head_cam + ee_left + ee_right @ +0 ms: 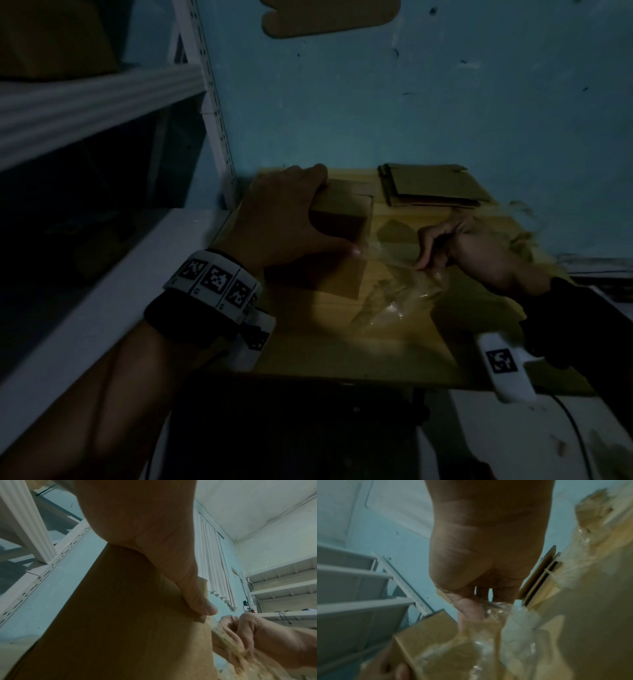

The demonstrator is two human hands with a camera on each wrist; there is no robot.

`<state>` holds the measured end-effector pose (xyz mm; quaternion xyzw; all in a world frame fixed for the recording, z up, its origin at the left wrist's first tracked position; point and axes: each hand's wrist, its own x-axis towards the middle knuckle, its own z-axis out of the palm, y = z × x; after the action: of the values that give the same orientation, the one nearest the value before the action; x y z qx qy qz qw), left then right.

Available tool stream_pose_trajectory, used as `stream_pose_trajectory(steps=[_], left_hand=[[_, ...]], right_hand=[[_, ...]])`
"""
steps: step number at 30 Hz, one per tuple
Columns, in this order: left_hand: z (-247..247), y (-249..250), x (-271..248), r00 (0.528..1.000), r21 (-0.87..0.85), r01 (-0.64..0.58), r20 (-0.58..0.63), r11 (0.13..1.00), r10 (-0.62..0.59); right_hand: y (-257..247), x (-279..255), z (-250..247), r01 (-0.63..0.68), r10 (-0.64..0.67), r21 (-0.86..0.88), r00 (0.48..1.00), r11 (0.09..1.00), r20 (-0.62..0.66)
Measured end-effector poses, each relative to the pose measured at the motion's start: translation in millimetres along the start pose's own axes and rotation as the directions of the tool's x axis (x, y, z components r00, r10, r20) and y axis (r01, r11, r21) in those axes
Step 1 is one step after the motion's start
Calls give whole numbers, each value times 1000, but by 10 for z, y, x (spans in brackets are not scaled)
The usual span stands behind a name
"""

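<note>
A small brown cardboard box (342,209) (120,601) (433,635) stands on the cardboard-covered table (342,353). My left hand (281,219) (154,547) grips it, fingers over its far edge and thumb (197,599) at its near corner. Just right of the box, my right hand (455,246) (257,632) (484,547) pinches the bunched edge of a clear plastic bag (400,291) (496,635). The bag trails toward me over the table and lies against the box's side. The head view is very dim.
A stack of flattened cardboard boxes (431,186) (539,577) lies at the table's back right. A white metal shelf rack (102,99) stands close on the left. The blue wall (411,102) is directly behind. More crumpled plastic (524,219) sits at the right edge.
</note>
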<state>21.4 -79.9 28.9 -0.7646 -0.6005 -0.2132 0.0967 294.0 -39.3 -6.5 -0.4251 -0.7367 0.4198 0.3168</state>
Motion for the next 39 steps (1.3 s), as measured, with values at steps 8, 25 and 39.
stream_pose_trajectory(steps=[8,25,39], left_hand=[[-75,14,-39,999,-44,26,36,999,-24],[-113,-58,-59,998,-79,5,69,997,1],[-116,-62,-59,998,-77,0,64,997,5]], right_hand=[[123,9,-113,-41,30,-171,998,984,-62],[317,-162,-600,9,29,121,950,993,-310],[343,-60,-503,32,-41,-25,828,999,-559]])
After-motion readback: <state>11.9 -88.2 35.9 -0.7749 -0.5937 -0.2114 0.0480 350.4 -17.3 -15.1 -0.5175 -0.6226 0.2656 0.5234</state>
